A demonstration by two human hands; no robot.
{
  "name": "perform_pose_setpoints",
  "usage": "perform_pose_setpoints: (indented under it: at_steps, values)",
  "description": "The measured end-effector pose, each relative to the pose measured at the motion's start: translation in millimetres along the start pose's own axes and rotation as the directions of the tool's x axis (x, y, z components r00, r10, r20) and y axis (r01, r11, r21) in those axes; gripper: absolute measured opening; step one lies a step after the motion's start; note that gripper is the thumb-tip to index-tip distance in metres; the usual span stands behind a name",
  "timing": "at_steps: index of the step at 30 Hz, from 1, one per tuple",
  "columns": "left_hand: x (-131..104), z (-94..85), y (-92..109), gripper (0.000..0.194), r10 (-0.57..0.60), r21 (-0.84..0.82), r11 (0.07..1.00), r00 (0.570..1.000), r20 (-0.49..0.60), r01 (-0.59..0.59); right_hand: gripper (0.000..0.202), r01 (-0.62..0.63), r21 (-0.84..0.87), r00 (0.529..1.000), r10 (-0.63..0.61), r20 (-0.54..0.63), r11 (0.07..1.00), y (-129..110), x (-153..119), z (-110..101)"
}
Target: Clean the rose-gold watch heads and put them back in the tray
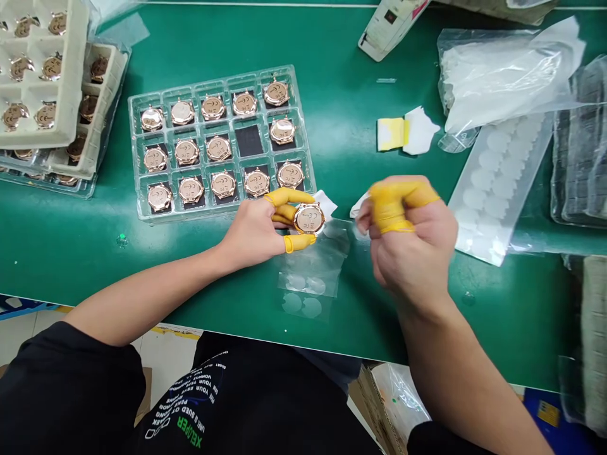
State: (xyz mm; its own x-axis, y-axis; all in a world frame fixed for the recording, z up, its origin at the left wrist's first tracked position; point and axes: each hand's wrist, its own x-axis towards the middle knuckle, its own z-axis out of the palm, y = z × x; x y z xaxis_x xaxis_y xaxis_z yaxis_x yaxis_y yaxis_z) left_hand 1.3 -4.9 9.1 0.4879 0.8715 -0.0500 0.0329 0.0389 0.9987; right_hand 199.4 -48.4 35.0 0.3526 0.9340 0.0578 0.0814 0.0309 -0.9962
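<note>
A rose-gold watch case with its printed back facing up is held at the rim by my left hand, its fingers and thumb in yellow finger cots. My right hand, also in yellow cots and blurred, is closed to the right of the watch case. A white scrap shows at its fingertips; whether it is gripped I cannot tell. Behind the watch case lies another white piece. On the left, a clear tray holds several similar watch cases, with one pocket showing only a black pad.
Stacked trays of watch cases stand at the far left. Clear films with round stickers lie before my hands. Rightward are a folded yellow-and-white piece, a sticker sheet, a plastic bag of white material and clear trays.
</note>
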Motion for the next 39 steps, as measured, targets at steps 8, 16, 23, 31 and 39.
perform_pose_setpoints:
  at_steps: [8,16,23,31,39]
  values:
    - [0,-0.4,1,0.054,-0.009,-0.031,0.999,1.0,0.003,0.009,0.045,-0.32,-0.079,0.887,0.328,0.325,0.944,1,-6,10]
    - [-2,-1.1,5,0.054,-0.029,0.017,0.999,1.0,0.009,0.028,0.051,-0.397,-0.104,0.837,0.406,0.366,0.912,-12,-6,17]
    - [-1,-1.8,5,0.056,-0.022,0.05,0.999,1.0,0.013,0.021,0.051,-0.419,-0.06,0.839,0.412,0.357,0.906,-8,-2,16]
    - [0,-3.1,8,0.057,-0.071,-0.002,0.998,0.997,0.021,0.071,0.047,-0.435,-0.01,0.802,0.392,0.451,0.9,1,4,1]
    - [0,-3.3,6,0.059,-0.087,-0.027,0.996,0.996,0.032,0.088,0.047,-0.452,-0.031,0.812,0.425,0.401,0.892,2,3,7]
